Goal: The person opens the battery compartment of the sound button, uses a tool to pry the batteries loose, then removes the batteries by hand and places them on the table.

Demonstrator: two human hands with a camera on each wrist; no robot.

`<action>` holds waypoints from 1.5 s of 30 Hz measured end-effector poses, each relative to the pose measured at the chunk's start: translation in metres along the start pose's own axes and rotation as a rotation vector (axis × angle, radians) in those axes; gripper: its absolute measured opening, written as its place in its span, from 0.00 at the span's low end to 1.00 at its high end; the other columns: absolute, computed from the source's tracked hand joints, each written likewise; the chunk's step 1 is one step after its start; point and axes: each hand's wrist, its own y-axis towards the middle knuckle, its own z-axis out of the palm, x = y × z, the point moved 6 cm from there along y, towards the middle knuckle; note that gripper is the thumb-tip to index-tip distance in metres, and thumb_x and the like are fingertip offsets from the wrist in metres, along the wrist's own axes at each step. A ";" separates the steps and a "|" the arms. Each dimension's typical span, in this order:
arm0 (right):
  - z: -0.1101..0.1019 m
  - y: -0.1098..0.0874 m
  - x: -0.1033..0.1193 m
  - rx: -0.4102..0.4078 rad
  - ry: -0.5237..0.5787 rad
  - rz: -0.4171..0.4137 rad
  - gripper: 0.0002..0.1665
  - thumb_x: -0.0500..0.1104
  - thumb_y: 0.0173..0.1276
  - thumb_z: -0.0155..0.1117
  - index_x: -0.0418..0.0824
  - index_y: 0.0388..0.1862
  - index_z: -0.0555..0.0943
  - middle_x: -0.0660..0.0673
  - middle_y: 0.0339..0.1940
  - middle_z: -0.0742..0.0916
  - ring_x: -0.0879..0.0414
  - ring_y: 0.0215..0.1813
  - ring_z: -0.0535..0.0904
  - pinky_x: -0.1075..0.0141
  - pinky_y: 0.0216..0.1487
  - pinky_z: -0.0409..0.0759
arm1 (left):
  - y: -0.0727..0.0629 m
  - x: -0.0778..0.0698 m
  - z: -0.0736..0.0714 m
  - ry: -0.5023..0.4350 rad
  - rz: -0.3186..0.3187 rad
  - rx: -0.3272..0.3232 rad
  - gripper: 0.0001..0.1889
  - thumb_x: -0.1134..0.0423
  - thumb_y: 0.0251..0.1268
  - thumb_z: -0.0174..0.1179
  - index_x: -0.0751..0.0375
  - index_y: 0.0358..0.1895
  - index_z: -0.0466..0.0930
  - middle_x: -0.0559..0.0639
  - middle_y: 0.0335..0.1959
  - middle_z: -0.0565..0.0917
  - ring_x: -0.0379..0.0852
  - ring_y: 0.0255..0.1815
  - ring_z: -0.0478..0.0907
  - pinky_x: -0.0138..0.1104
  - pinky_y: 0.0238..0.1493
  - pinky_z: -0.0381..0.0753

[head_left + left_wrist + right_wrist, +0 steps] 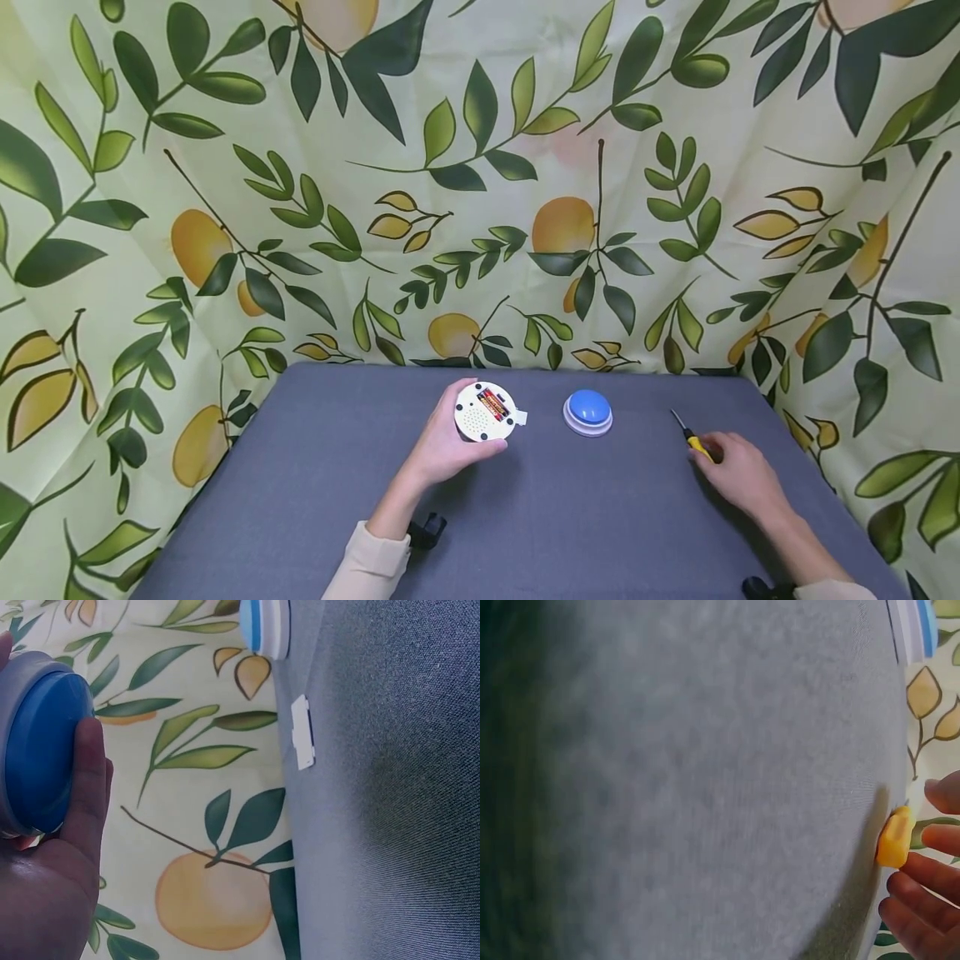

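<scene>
My left hand grips a round push button by its edge, held up over the table. Its white underside faces the head camera, with red-and-gold batteries in the open compartment. From the left wrist, its blue dome shows, a finger along it. A small white battery cover lies on the table and overlaps the button's edge in the head view. At the right, my right hand is at the yellow handle of a screwdriver, fingers loosely spread in the right wrist view.
A second push button, blue dome up on a white base, stands between the hands. Everything lies on a grey cloth-covered table. Leaf-and-fruit printed fabric hangs behind it and at both sides.
</scene>
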 end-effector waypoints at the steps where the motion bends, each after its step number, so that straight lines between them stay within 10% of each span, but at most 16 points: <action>1: 0.001 0.000 -0.001 0.008 -0.006 0.003 0.20 0.45 0.66 0.69 0.28 0.45 0.83 0.34 0.39 0.85 0.36 0.42 0.82 0.41 0.41 0.77 | 0.000 0.000 0.000 0.001 0.000 -0.001 0.51 0.51 0.39 0.83 0.49 0.72 0.64 0.46 0.59 0.75 0.47 0.58 0.73 0.47 0.61 0.70; 15: 0.004 0.002 -0.006 0.105 -0.043 0.056 0.16 0.36 0.61 0.70 0.25 0.44 0.82 0.38 0.32 0.83 0.44 0.34 0.79 0.45 0.35 0.77 | -0.003 0.001 0.002 -0.003 -0.011 0.007 0.51 0.52 0.40 0.83 0.51 0.72 0.64 0.46 0.60 0.74 0.47 0.58 0.73 0.47 0.62 0.69; 30: -0.013 -0.002 -0.007 -0.012 0.053 0.134 0.21 0.36 0.62 0.60 0.17 0.46 0.80 0.25 0.40 0.81 0.31 0.43 0.78 0.39 0.42 0.77 | -0.003 0.001 0.003 -0.009 -0.007 0.000 0.52 0.52 0.40 0.83 0.50 0.72 0.64 0.46 0.60 0.74 0.47 0.59 0.72 0.48 0.62 0.69; 45: -0.017 -0.003 0.000 -0.051 0.175 0.225 0.21 0.42 0.73 0.59 0.26 0.54 0.81 0.24 0.51 0.83 0.36 0.45 0.79 0.56 0.38 0.72 | -0.001 -0.002 0.002 0.012 -0.004 0.003 0.52 0.51 0.39 0.83 0.51 0.72 0.64 0.46 0.60 0.74 0.47 0.58 0.72 0.48 0.61 0.69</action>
